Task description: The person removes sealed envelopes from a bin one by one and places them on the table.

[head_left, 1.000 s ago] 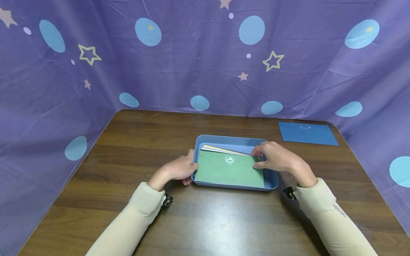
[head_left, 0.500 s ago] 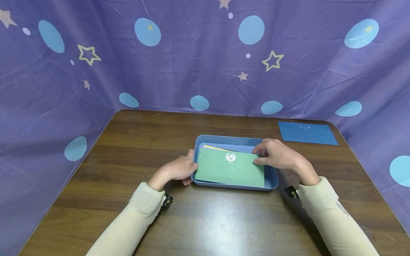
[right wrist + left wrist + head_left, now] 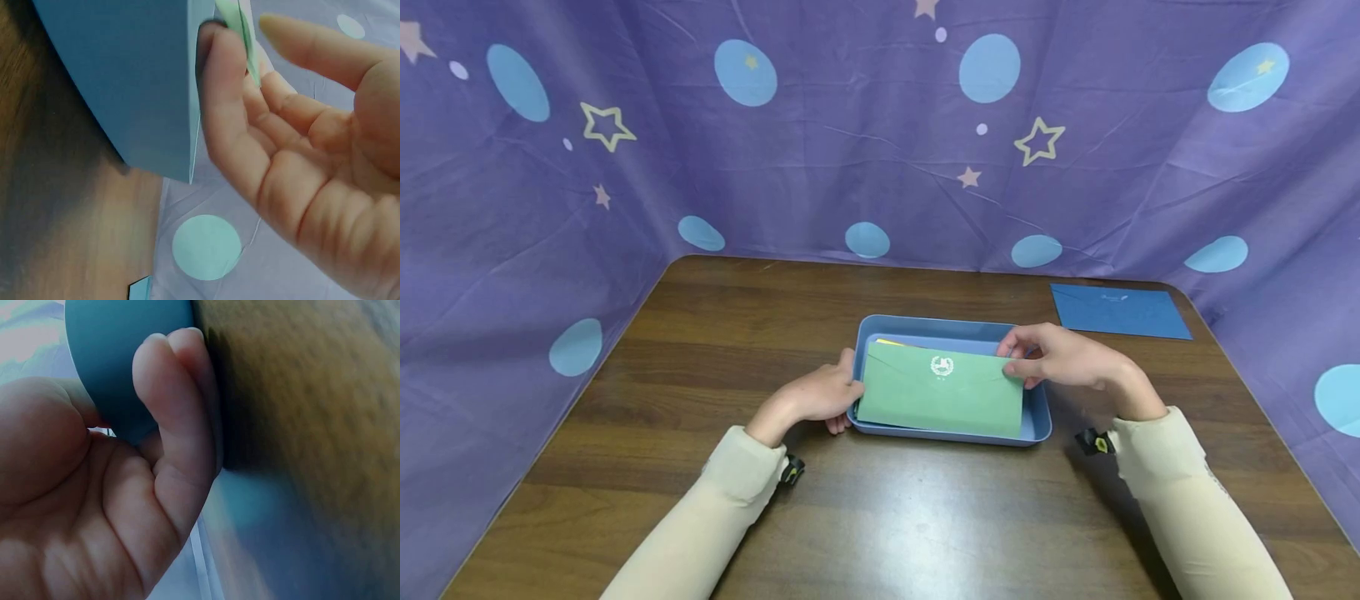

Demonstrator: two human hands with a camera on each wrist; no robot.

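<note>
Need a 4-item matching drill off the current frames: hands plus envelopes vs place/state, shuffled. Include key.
Column 1
1. left hand
2. blue envelope
3. right hand
4. green envelope

Column 2
A. fingers at the upper right corner of an envelope
B. inside the tray, with a white crest on its face
C. gripping the tray's left end
D. flat on the table near its far right corner, outside the tray

Pairs: 1-C, 2-D, 3-A, 4-B
</note>
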